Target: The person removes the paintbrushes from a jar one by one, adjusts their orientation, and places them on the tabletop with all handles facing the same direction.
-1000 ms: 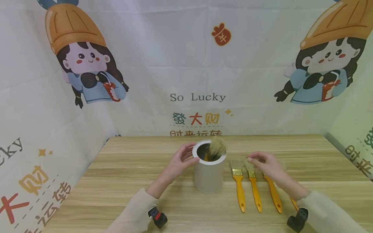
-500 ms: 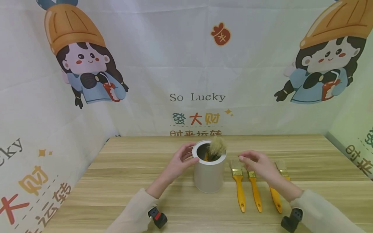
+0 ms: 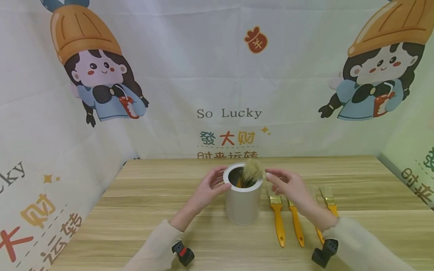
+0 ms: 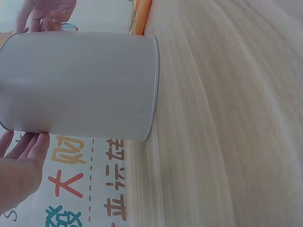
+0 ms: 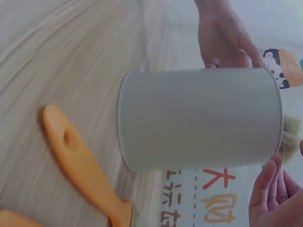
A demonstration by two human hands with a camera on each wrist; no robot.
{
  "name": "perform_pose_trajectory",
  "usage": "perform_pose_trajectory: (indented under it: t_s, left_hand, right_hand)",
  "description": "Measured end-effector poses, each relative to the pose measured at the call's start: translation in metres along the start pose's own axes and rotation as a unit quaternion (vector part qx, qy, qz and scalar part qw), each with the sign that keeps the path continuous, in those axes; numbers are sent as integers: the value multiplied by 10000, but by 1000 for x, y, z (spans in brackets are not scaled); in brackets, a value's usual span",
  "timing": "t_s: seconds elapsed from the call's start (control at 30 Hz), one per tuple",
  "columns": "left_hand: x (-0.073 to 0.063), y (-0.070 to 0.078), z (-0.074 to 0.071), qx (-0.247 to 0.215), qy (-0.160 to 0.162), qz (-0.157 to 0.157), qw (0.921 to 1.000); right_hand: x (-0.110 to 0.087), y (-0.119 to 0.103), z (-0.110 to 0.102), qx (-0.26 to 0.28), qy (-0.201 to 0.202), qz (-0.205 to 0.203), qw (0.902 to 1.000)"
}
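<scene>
A grey cylindrical can (image 3: 242,205) stands upright in the middle of the wooden table (image 3: 152,195). One brush stands in it, its tan bristles (image 3: 253,170) rising above the rim. My left hand (image 3: 217,180) rests against the can's upper left side, fingers laid along the wall (image 4: 23,146). My right hand (image 3: 272,177) hovers just right of the rim with relaxed fingers (image 5: 270,189) and holds nothing. Below and right of it, several orange-handled brushes (image 3: 278,220) lie side by side on the table, bristles pointing away from me. The can (image 5: 199,118) fills both wrist views.
A printed cartoon backdrop (image 3: 230,113) closes off the far edge and both sides of the table. Two more orange brushes (image 3: 328,199) lie further right, partly hidden by my right forearm. Bare wood stretches left of the can.
My right hand has moved left, from above the row of brushes to beside the can's rim. The left hand and the can have stayed put.
</scene>
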State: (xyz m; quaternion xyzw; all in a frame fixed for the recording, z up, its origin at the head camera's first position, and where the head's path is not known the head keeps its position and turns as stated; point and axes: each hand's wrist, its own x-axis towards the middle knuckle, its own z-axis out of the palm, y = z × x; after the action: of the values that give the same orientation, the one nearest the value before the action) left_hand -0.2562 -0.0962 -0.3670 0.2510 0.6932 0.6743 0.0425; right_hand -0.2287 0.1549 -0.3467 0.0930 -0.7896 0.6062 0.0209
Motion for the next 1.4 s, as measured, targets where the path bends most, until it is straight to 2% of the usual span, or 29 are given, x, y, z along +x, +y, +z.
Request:
perform_pose_trajectory:
  t_s: [0.37, 0.9, 1.1, 1.4]
  left_hand:
    - [0, -2, -1, -52, -15, -2, 10000]
    - [0, -2, -1, 2, 5, 17, 10000]
    - [-1, 0, 0, 41, 11, 50, 10000]
    - [-1, 1, 0, 37, 2, 8, 10000]
  right_hand:
    - [4, -9, 18, 260, 410, 12, 9988]
    - [7, -9, 25, -308, 952, -122, 9949]
    - [8, -9, 26, -147, 1048, -91, 9943]
    - [6, -11, 27, 447, 1225, -139, 9914]
